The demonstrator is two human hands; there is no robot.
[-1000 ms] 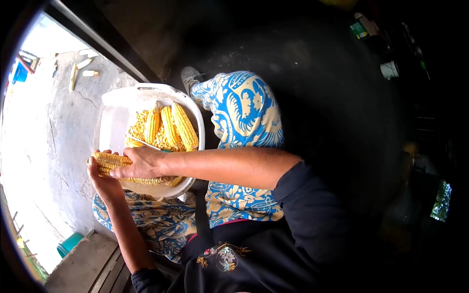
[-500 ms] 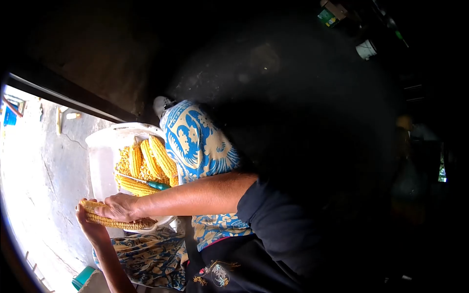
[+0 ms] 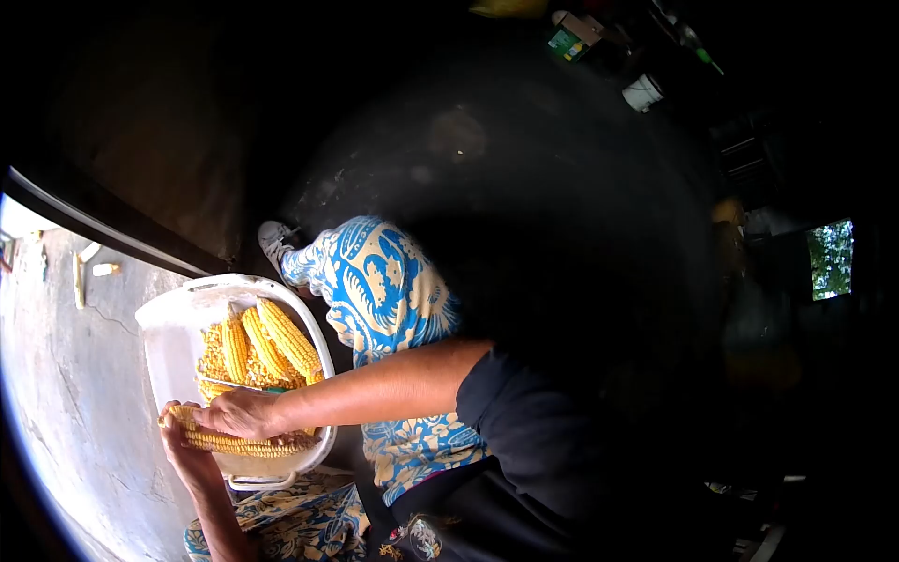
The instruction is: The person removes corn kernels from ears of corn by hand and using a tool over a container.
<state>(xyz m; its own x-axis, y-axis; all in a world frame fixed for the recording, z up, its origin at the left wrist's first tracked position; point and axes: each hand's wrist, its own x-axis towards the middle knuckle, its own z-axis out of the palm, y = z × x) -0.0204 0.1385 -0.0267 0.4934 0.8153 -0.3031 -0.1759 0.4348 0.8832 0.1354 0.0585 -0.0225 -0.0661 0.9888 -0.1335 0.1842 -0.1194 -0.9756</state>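
Note:
An ear of corn (image 3: pixel 253 447) lies across the near edge of a white plastic basin (image 3: pixel 169 347), with bare rows visible among its yellow kernels. My left hand (image 3: pixel 185 444) is closed around its outer end. My right hand (image 3: pixel 242 412) grips the ear from above, fingers pressed on the kernels. Inside the basin several whole ears of corn (image 3: pixel 284 339) rest on loose kernels (image 3: pixel 212 354). A thin metal tool with a green handle (image 3: pixel 275 390) lies beside them, partly hidden by my right hand.
My legs in blue and cream patterned trousers (image 3: pixel 384 281) flank the basin. A dark door frame (image 3: pixel 94 225) borders the bright concrete ground (image 3: pixel 84 421). Across the dark floor sit a white bucket (image 3: pixel 642 93) and a green box (image 3: pixel 567 43).
The view has shifted, so more of the basin and shoe shows. Both hands still hold the ear; my right hand now covers more of the green-handled tool.

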